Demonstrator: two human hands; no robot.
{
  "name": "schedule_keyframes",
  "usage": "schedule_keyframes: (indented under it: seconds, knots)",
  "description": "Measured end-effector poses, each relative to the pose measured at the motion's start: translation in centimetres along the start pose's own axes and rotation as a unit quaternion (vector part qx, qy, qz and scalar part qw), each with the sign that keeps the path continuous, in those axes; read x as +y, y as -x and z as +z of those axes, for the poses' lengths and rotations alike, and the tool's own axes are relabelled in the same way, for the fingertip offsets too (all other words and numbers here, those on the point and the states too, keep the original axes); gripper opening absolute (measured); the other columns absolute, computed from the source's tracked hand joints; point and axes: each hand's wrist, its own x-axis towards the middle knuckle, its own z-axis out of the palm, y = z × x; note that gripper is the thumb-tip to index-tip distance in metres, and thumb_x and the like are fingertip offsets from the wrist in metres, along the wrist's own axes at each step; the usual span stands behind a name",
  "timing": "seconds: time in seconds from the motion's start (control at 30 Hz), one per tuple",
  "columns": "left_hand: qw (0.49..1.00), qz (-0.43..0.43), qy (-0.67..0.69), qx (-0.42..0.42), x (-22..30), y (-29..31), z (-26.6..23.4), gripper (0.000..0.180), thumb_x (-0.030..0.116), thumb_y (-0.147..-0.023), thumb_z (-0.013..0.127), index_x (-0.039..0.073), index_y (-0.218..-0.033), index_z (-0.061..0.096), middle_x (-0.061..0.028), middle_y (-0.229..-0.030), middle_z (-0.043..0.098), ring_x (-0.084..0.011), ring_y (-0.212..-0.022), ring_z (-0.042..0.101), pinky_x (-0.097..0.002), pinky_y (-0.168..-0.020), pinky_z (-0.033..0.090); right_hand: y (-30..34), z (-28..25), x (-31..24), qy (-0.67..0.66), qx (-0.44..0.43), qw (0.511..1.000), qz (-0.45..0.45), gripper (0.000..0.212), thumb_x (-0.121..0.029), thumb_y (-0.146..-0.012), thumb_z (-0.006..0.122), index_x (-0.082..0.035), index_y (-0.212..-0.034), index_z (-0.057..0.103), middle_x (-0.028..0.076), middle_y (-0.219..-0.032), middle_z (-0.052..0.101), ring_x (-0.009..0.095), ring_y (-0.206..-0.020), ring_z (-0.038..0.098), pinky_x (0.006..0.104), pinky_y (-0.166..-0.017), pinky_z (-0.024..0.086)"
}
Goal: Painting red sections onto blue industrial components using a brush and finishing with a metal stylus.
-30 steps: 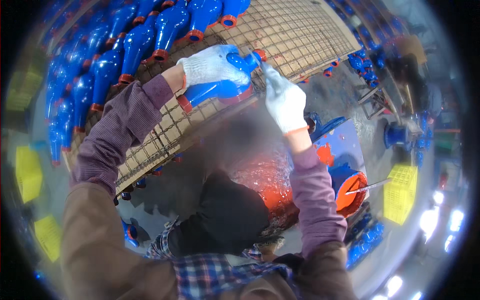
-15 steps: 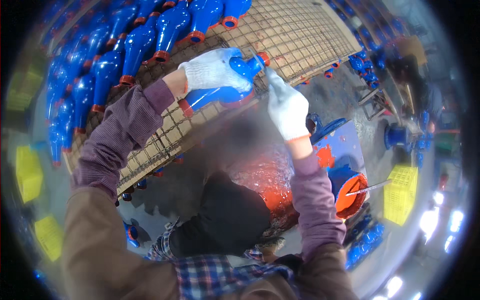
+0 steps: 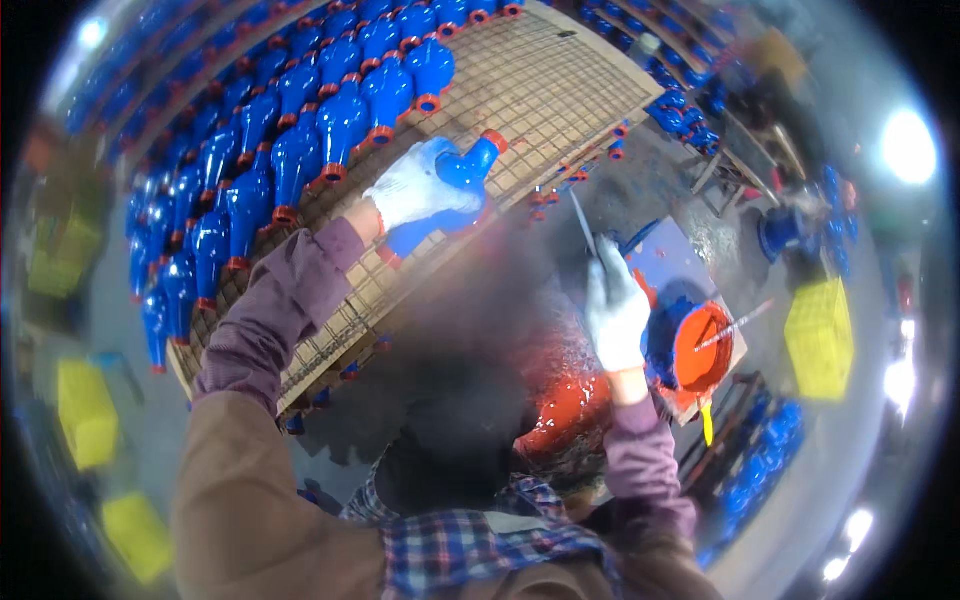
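My left hand (image 3: 410,192), in a white glove stained blue, is closed on a glossy blue metal casting (image 3: 466,170), branched, with red-painted ends. It holds the casting tilted over the wire-mesh rack (image 3: 330,262), one red end pointing up and right. My right hand (image 3: 617,312), also in a white glove, is closed on a thin, pale, stick-like tool (image 3: 582,220) pointing up and left, apart from the casting. Whether the tool has bristles is too small to tell. Beside that hand stands a blue-smeared pot of red paint (image 3: 706,350), with another stick (image 3: 738,326) leaning across it.
Rows of blue castings with red ends (image 3: 298,160) fill the left and far side of the rack. Wet red paint (image 3: 570,412) covers a surface below my hands. A yellow crate (image 3: 818,340) stands at the right, with more blue castings (image 3: 760,450) near it.
My right hand has drawn back from the casting's red end, down and right toward the paint pot, still holding the thin tool. My left hand keeps hold of the casting. The view has shifted.
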Motion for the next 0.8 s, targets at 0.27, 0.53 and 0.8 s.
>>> schedule_keyframes:
  seconds: [0.27,0.53,0.8]
  knots:
    - [0.916,0.380,-0.040,0.125,12.2,6.1,0.9,0.080,0.026,-0.062,0.097,0.005,-0.130,0.058,-0.0139,-0.122,0.060,-0.0306,-0.114,0.063,-0.0423,-0.098,0.053,6.9,-13.1,-5.7,-0.320,0.117,0.887,0.312,0.011,-0.005,-0.099,0.067,-0.004,-0.106,0.058,-0.004,-0.089,0.052,0.002,-0.080,0.046,0.0206,-0.068,0.043]
    - [0.858,0.497,-0.008,0.125,21.4,13.9,7.4,0.090,0.031,-0.054,0.097,0.001,-0.130,0.057,-0.0177,-0.119,0.059,-0.0370,-0.108,0.064,-0.0463,-0.090,0.057,6.8,-18.4,-11.9,-0.297,0.240,0.882,0.278,0.052,-0.011,-0.076,0.092,-0.005,-0.107,0.051,-0.003,-0.088,0.052,0.004,-0.075,0.048,0.0209,-0.067,0.044]
    - [0.893,0.443,-0.012,0.083,23.3,19.2,12.7,0.089,0.033,-0.055,0.095,0.002,-0.129,0.057,-0.0157,-0.119,0.057,-0.0368,-0.104,0.066,-0.0458,-0.086,0.060,11.2,-20.7,-11.2,-0.298,0.288,0.847,0.334,0.046,-0.009,-0.079,0.089,-0.002,-0.110,0.054,-0.001,-0.087,0.060,0.006,-0.076,0.056,0.0236,-0.069,0.049]
